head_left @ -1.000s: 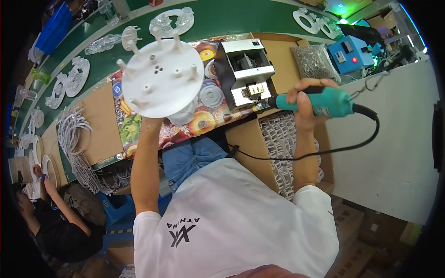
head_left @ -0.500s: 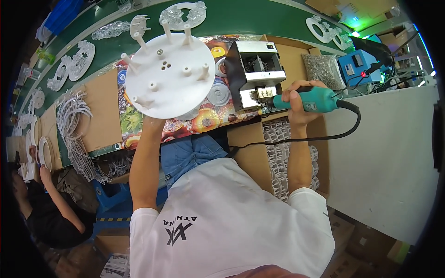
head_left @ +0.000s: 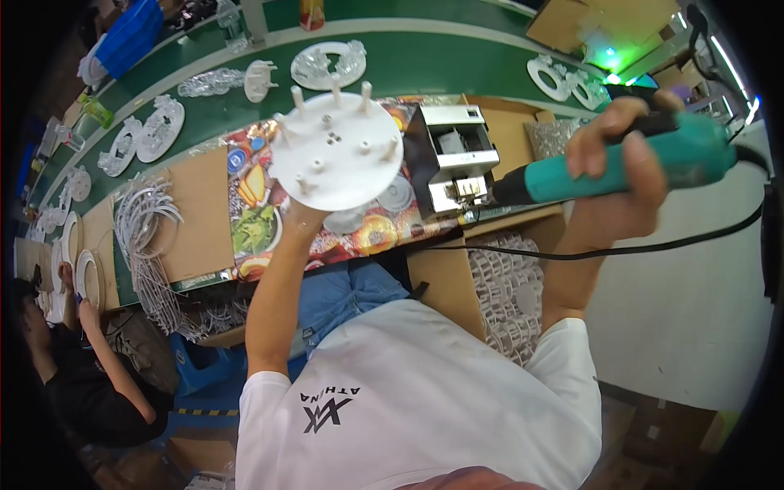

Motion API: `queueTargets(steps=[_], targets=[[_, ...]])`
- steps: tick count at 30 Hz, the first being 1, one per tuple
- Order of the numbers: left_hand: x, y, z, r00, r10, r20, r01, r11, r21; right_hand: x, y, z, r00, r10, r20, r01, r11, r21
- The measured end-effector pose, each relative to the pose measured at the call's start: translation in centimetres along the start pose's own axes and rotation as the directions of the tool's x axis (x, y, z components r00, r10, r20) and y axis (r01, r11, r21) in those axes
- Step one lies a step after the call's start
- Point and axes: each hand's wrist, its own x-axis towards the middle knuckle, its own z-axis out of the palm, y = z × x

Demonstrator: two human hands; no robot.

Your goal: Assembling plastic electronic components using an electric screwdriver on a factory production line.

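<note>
My right hand (head_left: 616, 159) is wrapped round a teal electric screwdriver (head_left: 555, 177), raised close to the camera and slightly blurred. Its dark nose points left and overlaps the edge of a black and silver screw feeder (head_left: 456, 155); whether they touch, I cannot tell. A round white plate (head_left: 347, 175) with several upright posts is held up over the bench by my left hand (head_left: 304, 214), whose fingers are hidden beneath it. One screw head (head_left: 327, 120) shows on the plate's face, near small holes in its middle.
A bundle of white cables (head_left: 143, 220) hangs over the bench edge at left. Clear plastic parts on white rings (head_left: 328, 80) lie along the green bench. A carton of white plastic parts (head_left: 506, 294) stands below the feeder. Another person (head_left: 90, 367) works at far left.
The screwdriver has been lifted from the feeder's front, rising to the right and closer to the camera. The white plate now looks smaller, still in my left hand. The whole view has shifted slightly.
</note>
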Motion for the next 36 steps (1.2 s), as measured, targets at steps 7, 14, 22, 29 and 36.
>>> queueTargets(steps=[7,14,22,29,36], targets=[[-4.0,1.3,-3.5,0.958,0.281,-0.05,0.025,0.089,0.996,9.1,-2.7,1.2,0.971,-0.065,0.23,0.026,0.986,0.167],[-3.6,0.1,-5.4,0.908,0.274,-0.318,0.157,0.481,0.863,9.4,-0.9,9.8,0.994,0.03,0.104,-0.03,1.0,0.003],[-3.2,0.9,-3.8,0.964,0.262,0.053,-0.063,0.031,0.997,10.7,2.0,10.5,0.902,-0.179,0.393,-0.044,0.867,0.496],[-1.7,1.4,1.0,0.991,-0.033,-0.127,0.131,0.162,0.978,10.7,2.0,11.6,0.957,-0.097,0.274,0.084,0.995,0.057],[-1.5,1.0,-0.6,0.979,-0.172,-0.107,0.202,0.87,0.45,9.9,0.3,12.9,0.976,0.124,0.179,-0.081,0.97,-0.229]])
